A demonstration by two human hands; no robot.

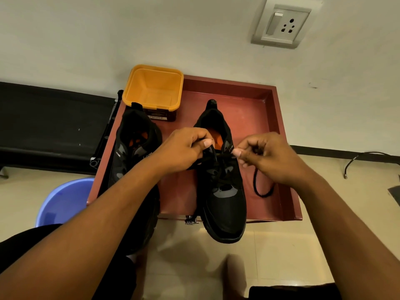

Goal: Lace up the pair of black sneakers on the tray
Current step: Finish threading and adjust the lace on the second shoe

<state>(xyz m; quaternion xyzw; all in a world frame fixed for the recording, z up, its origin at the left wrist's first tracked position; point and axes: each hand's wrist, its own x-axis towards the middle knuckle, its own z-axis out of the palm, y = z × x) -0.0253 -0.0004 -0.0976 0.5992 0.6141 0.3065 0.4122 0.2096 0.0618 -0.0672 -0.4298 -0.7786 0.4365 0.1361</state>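
Right-side black sneaker (223, 202) lay on the red tray (249, 109), toe overhanging the near rim. Left-side black sneaker (134, 148) lay beside it, partly hidden by the left forearm. Left hand (184, 148) was curled, thumb and fingers pinching the black lace (255, 182) at the right-side sneaker's upper eyelets. Right hand (264, 154) pinched the lace's other run; slack looped onto the tray. Orange tub (152, 87) stood at the tray's far left corner. Wall socket (281, 24) sat beyond.

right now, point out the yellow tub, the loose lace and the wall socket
yellow tub (151, 84): head view, inner back wall
loose lace (263, 195): head view, bottom of its loop
wall socket (285, 24): head view, middle of the faceplate
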